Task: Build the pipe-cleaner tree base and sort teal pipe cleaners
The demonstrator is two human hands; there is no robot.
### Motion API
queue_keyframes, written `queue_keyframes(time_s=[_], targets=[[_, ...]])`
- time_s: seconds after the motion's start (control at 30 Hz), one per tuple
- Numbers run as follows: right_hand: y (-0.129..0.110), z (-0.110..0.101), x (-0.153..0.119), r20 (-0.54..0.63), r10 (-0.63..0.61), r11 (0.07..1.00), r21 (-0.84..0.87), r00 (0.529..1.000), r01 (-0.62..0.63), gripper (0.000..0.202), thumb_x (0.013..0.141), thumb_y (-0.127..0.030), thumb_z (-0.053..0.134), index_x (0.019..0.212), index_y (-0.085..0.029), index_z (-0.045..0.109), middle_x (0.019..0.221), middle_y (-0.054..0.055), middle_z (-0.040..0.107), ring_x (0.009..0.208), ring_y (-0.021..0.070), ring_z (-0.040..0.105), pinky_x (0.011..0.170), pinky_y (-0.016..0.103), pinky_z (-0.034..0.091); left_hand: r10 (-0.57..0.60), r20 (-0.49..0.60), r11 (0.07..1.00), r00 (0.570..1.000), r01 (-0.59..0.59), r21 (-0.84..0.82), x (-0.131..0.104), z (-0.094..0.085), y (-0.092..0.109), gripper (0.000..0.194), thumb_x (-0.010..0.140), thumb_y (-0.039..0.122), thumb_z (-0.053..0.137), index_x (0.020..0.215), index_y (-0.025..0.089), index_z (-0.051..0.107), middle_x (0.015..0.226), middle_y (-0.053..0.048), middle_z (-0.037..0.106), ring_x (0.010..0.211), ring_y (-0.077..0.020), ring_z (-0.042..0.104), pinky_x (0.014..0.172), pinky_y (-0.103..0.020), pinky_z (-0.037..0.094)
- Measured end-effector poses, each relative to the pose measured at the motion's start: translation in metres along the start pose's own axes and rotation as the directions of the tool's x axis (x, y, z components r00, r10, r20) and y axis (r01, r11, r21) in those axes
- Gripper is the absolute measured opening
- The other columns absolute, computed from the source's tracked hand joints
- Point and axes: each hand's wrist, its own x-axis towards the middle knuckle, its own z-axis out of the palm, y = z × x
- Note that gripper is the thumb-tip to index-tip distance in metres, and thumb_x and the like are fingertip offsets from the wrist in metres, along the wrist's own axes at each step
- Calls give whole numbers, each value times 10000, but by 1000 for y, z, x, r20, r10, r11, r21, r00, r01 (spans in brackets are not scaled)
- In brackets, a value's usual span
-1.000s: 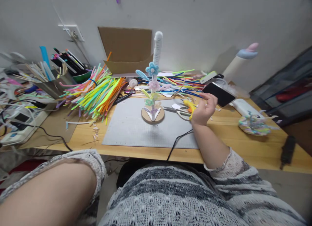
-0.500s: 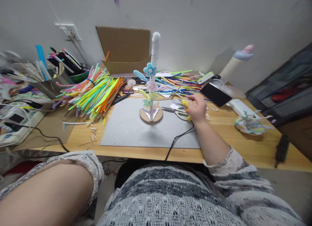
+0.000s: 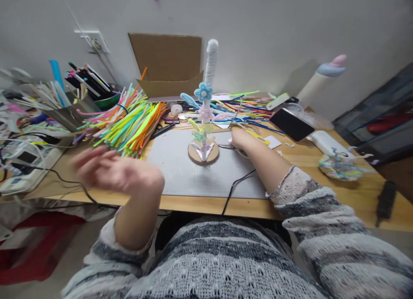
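A white stem with blue, pink and green pipe-cleaner flowers (image 3: 203, 92) stands upright on a round cardboard base (image 3: 193, 154), on the grey cutting mat (image 3: 180, 180). My left hand (image 3: 109, 167) is raised left of the mat, near the bundle of coloured pipe cleaners (image 3: 129, 122); it is blurred, with its fingers apart and nothing visible in them. Right of the flowers, my right hand (image 3: 241, 140) is low over the mat at the scissors (image 3: 226, 146), which it partly covers. Its fingers are hidden.
A phone (image 3: 292, 124) and a pastel pipe-cleaner piece (image 3: 340, 164) lie at the right. Behind stand an open cardboard box (image 3: 167, 58) and loose pipe cleaners. A black cable (image 3: 230, 189) crosses the mat's front edge. Pens and a power strip (image 3: 24, 161) are at the left.
My left hand has come into view at the left. My right hand has moved left and lower over the scissors, uncovering yellow and white pieces. The camera view has shifted slightly.
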Motion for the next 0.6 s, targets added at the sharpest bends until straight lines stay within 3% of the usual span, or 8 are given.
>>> queue_keyframes(time_s=[0.07,0.13,0.17,0.23,0.37,0.43,0.53,0.6], targets=[[2,-3,-2,-1,-17,1000,3,1000,17,252,660,-222,708,880,-100,697,943,191,685,908,284,638,773,337,479,45,-117,998,992,-48,-26,-17,14,-14,250,824,168,468,1062,243,475,1138,-28,460,1128,-195,448,899,-337,414],[7,-5,-5,-22,-47,999,27,999,47,244,657,-235,695,869,-115,689,937,168,688,885,267,638,751,319,474,-12,178,999,984,17,-28,-33,26,-29,243,752,145,490,986,206,502,1037,-39,516,997,-182,510,812,-308,433],[11,-7,-7,-38,-59,997,44,998,60,235,658,-245,684,861,-127,685,928,152,690,874,257,638,737,307,471,-84,362,996,928,72,45,-38,31,-35,234,754,149,478,981,191,514,1006,-46,539,957,-181,526,778,-303,440],[19,-9,-9,-84,-58,995,81,995,65,242,674,-280,653,873,-144,673,923,129,688,860,244,632,712,293,464,-199,664,978,721,97,187,-44,35,-42,198,769,164,468,947,169,554,944,-51,581,893,-181,552,744,-302,448],[32,-12,-12,-235,20,983,182,972,23,326,741,-317,562,1009,-138,612,1003,127,661,870,229,611,695,286,455,-183,883,979,432,2,202,-53,24,-33,102,766,175,537,784,176,637,809,-30,629,798,-182,581,759,-315,453],[34,-12,-14,-326,47,962,268,944,45,283,749,-299,560,984,-147,607,991,112,662,873,221,602,705,283,448,-110,953,977,283,-144,155,-62,12,-21,132,805,206,538,827,185,666,876,-46,636,830,-190,581,794,-327,448],[36,-12,-22,-401,23,944,310,916,112,191,747,-273,585,901,-167,622,937,97,671,882,229,596,724,293,434,-45,981,896,188,-427,123,-75,-6,-6,228,856,256,513,1030,191,644,1013,-90,598,948,-234,542,839,-379,427],[37,-15,-29,-431,-10,950,277,902,143,175,760,-260,579,905,-176,626,931,102,673,889,240,596,725,303,426,-17,988,880,152,-468,87,-78,-14,-1,221,862,295,522,1021,212,651,1034,-86,580,992,-247,516,861,-402,410]])
